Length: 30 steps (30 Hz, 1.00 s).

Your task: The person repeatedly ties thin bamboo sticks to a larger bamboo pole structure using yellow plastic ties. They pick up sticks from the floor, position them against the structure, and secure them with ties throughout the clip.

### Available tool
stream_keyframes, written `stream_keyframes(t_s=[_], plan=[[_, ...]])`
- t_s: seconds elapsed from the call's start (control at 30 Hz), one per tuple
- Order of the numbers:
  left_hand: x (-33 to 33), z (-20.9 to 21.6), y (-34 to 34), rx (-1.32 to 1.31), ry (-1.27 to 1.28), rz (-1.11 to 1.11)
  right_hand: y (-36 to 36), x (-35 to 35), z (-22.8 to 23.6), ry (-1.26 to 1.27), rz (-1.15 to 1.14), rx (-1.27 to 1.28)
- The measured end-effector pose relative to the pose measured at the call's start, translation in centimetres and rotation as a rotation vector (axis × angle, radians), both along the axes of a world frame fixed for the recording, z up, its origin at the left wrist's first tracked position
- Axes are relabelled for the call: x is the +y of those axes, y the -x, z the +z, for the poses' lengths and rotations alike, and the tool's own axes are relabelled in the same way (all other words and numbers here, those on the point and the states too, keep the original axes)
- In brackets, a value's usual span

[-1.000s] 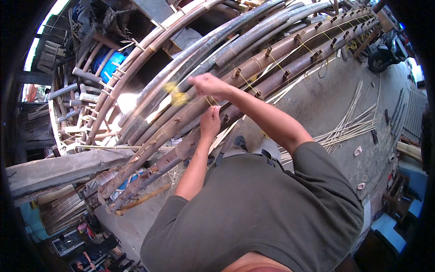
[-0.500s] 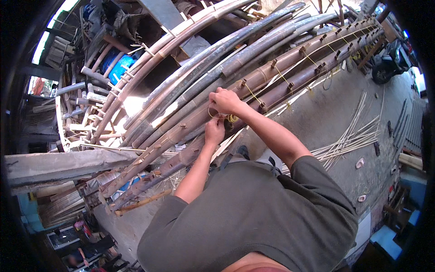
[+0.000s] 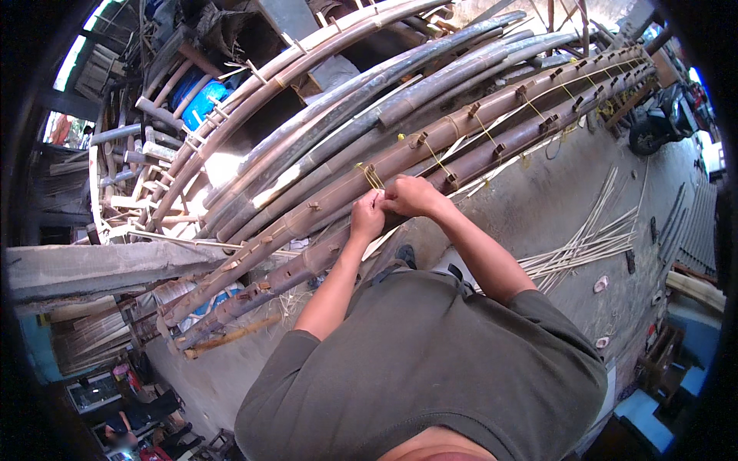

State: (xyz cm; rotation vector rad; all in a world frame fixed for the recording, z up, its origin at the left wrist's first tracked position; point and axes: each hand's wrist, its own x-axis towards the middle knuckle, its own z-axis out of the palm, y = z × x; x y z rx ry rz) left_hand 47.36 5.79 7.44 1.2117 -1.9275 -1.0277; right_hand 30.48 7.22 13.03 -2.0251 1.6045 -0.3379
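Two long brown bamboo poles (image 3: 434, 137) run side by side from lower left to upper right in front of me, with short pegs in them. A yellow cord (image 3: 373, 177) is looped round the nearer part of the upper pole at a peg. Just below that loop my left hand (image 3: 368, 217) and my right hand (image 3: 411, 197) meet, fingers pinched together on the cord. What lies between the fingertips is mostly hidden. Further right, other yellow ties (image 3: 486, 125) span from pole to pole.
More bent bamboo poles (image 3: 338, 100) lie beyond. A curved frame with crosspieces (image 3: 261, 81) rises at the far left beside a concrete ledge (image 3: 115, 265). Thin split strips (image 3: 576, 250) are spread on the floor at right, and a motorbike wheel (image 3: 644, 140) stands further off.
My right hand has come down from the upper pole to beside my left hand. The yellow cord now shows drawn round the upper pole. The whole view has shifted slightly.
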Motion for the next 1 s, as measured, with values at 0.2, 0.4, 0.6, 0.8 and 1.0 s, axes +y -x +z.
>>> stream_keyframes(t_s=[0.2,0.4,0.6,0.8,1.0], plan=[[-0.1,0.3,0.3,-0.124,0.100,-0.006,-1.7,-4.2,1.7,0.240,-0.159,-0.842],[0.3,-1.6,-0.5,-0.037,0.085,-0.016,1.1,5.7,7.4,-0.162,0.377,-0.110],[-1.1,1.6,0.8,0.032,-0.007,-0.066,-1.9,11.8,-6.0,-0.347,-0.047,-0.701],[-14.6,3.0,3.8,-0.039,0.107,0.140,-1.1,14.3,-6.7,-0.044,-0.060,-0.588],[-23.4,-7.9,2.1,-0.949,0.107,-0.461,3.4,17.6,-6.1,-0.224,-0.634,-1.463]])
